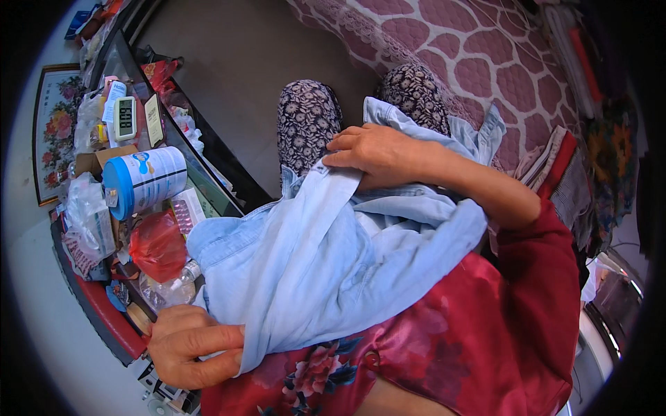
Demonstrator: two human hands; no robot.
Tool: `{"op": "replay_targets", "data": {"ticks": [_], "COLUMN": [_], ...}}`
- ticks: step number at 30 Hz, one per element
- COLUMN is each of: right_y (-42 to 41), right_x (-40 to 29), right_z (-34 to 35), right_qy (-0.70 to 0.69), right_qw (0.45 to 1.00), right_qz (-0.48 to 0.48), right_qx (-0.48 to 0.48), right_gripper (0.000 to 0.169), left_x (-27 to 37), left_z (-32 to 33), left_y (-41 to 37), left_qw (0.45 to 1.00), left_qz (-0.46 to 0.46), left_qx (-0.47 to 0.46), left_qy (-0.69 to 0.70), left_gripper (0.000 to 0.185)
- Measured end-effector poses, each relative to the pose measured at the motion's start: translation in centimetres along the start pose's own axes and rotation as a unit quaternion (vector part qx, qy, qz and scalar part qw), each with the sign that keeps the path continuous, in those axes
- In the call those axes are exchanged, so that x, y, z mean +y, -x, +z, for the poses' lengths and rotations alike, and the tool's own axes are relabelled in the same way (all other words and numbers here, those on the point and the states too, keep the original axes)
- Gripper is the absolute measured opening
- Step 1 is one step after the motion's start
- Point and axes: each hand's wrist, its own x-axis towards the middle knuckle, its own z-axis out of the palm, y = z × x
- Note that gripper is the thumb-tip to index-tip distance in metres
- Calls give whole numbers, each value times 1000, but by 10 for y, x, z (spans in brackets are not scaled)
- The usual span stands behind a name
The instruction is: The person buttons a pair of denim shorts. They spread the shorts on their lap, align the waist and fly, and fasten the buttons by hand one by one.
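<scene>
A light-blue denim shirt [312,265] is spread in loose folds across my lap and the front of my body. At its lower left corner, my left hand [195,346] pinches the edge between thumb and fingers. My right hand [372,156] lies over the upper part of the cloth, its fingertips on a pale band with a small button near its end. The right thumb is out of sight, so the exact grip there is partly hidden. Other folds of the shirt reach over my knees in dark floral trousers [308,122].
On the left, a cluttered dresser top [140,99] holds a blue-lidded can [151,179], a digital clock [125,118], a red plastic bag [158,247] and blister-packed pills [183,216]. A bed with a pink quilted cover [476,73] stands ahead right. Folded clothes [554,161] are stacked on the right.
</scene>
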Motion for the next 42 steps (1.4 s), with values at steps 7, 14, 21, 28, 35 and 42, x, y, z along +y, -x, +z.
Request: {"op": "replay_targets", "data": {"ticks": [7, 14, 21, 28, 35, 42], "right_y": [-36, -29, 21, 79, 103, 151], "right_x": [50, -16, -49, -32, -25, 35], "right_z": [-42, -314, -386, -394, -407, -380], "right_qy": [-305, 418, 598, 684, 558, 442], "right_qw": [886, 861, 745, 559, 643, 723], "right_qz": [156, 39, 98, 254, 144, 279], "right_qx": [312, 287, 279, 394, 504, 452], "right_gripper": [21, 17, 14, 24, 19, 21], "left_x": [12, -15, -50, -67, -93, -103], "left_z": [8, -50, -84, -95, -117, -106], "left_y": [20, -34, -79, -101, -99, -90], "left_qw": [970, 901, 941, 929, 947, 936], "left_qz": [-27, -157, -166, -146, -185, -156], "left_qx": [167, 282, 250, 165, 242, 292], "left_qy": [-173, -290, -158, -296, -99, 119], "left_gripper": [16, 18, 38, 26, 6, 10]}}
